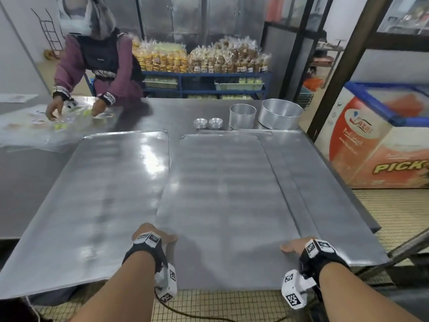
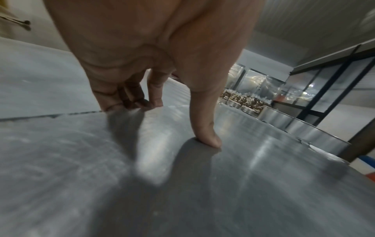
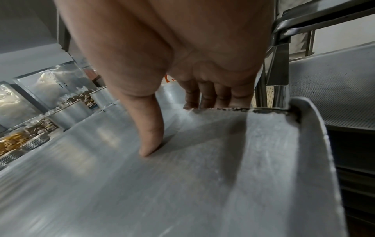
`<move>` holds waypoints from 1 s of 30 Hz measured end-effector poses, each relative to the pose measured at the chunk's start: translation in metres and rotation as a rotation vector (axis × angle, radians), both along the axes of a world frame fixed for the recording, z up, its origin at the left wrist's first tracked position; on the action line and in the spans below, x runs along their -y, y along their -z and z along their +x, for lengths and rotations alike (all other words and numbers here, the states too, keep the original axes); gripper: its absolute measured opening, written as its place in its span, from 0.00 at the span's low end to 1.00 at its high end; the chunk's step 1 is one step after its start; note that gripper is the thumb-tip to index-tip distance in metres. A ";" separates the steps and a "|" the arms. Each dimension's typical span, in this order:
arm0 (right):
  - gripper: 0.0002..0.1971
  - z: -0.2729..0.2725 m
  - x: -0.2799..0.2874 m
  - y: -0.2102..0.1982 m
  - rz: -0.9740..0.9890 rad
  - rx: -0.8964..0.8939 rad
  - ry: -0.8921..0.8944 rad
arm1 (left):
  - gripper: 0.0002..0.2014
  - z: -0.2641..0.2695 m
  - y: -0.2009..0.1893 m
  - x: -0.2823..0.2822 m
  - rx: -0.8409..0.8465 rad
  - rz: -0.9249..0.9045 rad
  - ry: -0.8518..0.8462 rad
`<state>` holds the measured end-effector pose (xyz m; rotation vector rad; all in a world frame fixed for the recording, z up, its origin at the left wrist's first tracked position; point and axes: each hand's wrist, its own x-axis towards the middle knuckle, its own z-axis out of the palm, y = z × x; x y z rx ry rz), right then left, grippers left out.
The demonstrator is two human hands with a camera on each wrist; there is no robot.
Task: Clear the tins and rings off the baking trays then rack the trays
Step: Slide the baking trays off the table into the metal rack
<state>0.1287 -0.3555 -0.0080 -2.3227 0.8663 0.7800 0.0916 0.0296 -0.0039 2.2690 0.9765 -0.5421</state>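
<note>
Three flat metal baking trays lie on the steel table (image 1: 27,182). My left hand (image 1: 160,238) grips the middle tray (image 1: 222,194) at its left edge and my right hand (image 1: 294,246) grips its right edge, both near the front. In the left wrist view the thumb (image 2: 207,128) presses on the tray top (image 2: 182,184) while the fingers (image 2: 129,99) curl over the rim. In the right wrist view the thumb (image 3: 150,136) and the fingers (image 3: 213,97) hold the same way. The middle tray overlaps the right tray (image 1: 329,194). Beside it lies the left tray (image 1: 92,194). Two stacks of small tins (image 1: 207,123) and two tall rings (image 1: 242,116) (image 1: 279,113) stand on the table behind the trays.
Another person (image 1: 97,66) handles plastic bags at the table's far left. A chest freezer (image 1: 383,140) stands to the right. A metal rack holding a perforated tray (image 3: 334,96) is close on my right. Shelves of bagged pastries (image 1: 204,59) line the back.
</note>
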 end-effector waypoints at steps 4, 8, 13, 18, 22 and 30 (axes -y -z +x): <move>0.37 0.023 0.038 0.037 -0.031 0.003 -0.039 | 0.32 0.017 0.001 0.023 0.015 0.028 0.010; 0.37 0.056 0.083 0.094 -0.060 0.017 -0.031 | 0.37 0.033 0.009 0.042 0.035 0.038 -0.008; 0.34 0.037 0.066 0.035 0.014 0.090 0.197 | 0.39 0.053 0.027 0.059 0.031 0.050 -0.021; 0.37 0.046 0.077 0.032 0.040 0.150 0.275 | 0.35 0.065 0.047 0.068 -0.005 0.052 -0.059; 0.37 0.059 0.082 0.031 0.019 0.209 0.238 | 0.30 0.071 0.054 0.072 -0.024 0.055 -0.088; 0.37 0.076 0.071 0.042 0.076 0.251 0.214 | 0.37 0.077 0.056 0.089 -0.072 0.129 -0.176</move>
